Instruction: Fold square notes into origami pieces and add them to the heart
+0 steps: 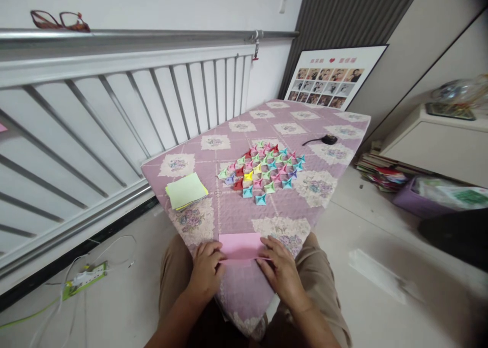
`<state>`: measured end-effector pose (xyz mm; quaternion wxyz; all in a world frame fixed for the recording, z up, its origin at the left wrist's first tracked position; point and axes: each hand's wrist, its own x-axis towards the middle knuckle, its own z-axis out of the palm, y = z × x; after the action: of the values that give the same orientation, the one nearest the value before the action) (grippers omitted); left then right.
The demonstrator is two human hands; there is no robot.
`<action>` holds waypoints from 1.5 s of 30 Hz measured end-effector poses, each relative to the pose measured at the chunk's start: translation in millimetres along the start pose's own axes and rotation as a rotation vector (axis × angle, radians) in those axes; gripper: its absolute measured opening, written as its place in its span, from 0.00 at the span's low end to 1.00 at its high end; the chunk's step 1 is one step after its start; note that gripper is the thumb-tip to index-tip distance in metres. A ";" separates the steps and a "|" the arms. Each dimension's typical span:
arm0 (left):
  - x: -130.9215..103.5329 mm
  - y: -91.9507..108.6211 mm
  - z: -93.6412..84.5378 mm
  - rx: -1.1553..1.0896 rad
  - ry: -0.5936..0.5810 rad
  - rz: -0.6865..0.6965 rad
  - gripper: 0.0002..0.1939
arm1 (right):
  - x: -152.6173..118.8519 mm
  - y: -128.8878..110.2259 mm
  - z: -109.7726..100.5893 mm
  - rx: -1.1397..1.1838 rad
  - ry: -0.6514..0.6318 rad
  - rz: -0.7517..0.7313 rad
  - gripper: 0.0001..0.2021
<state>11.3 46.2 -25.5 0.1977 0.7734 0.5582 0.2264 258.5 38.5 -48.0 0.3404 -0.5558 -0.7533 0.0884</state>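
Note:
A sheet of pink paper (241, 246) lies at the near end of the table, its near edge lifted and bent over. My left hand (208, 264) grips the sheet's left end, thumb and fingers closed on the edge. At the right end, my right hand (280, 266) pinches the same near edge. Beyond the sheet stand many small folded paper pieces (248, 176) in red, pink, green, blue and yellow, set out in rows. To the left lies a stack of coloured paper (186, 191) with a pale green sheet on top.
A purple flowered cloth (236, 213) covers the table. A small black object with a strap (329, 139) rests at the far right. A white radiator (114, 114) runs along the left, and a framed photo board (331, 76) leans at the back. A power strip (84, 280) lies on the floor.

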 end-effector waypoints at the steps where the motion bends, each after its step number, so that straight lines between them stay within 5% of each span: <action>1: -1.3 1.0 0.0 0.010 0.023 -0.049 0.09 | 1.4 -2.0 0.5 -0.017 0.007 0.019 0.08; 9: 5.0 7.4 -2.5 0.115 0.058 -0.221 0.09 | 20.1 -16.1 0.0 -0.121 0.040 0.136 0.13; 18: 17.9 13.4 -7.6 0.204 0.048 -0.232 0.13 | 24.7 -17.3 3.4 -0.228 0.020 0.218 0.13; 25: 20.0 20.8 -6.2 0.257 0.084 -0.159 0.04 | 25.9 -18.5 3.6 -0.251 0.012 0.223 0.13; 30: 19.1 36.7 7.8 0.271 -0.098 0.239 0.17 | 25.5 -18.0 5.1 -0.256 0.006 0.226 0.12; 33: 19.6 37.7 17.2 0.289 -0.270 0.398 0.33 | 25.0 -17.5 5.6 -0.255 0.011 0.218 0.11; 38: 19.7 25.4 21.8 0.312 -0.456 0.368 0.45 | 24.5 -18.0 5.6 -0.264 0.015 0.232 0.12; 45: 18.4 20.5 18.7 0.320 -0.507 0.360 0.47 | 25.2 -18.1 5.7 -0.234 0.047 0.228 0.11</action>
<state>42.9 56.6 -27.1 0.1631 0.9122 0.3746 -0.0321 237.2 56.0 -32.6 0.2787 -0.6754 -0.6823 0.0250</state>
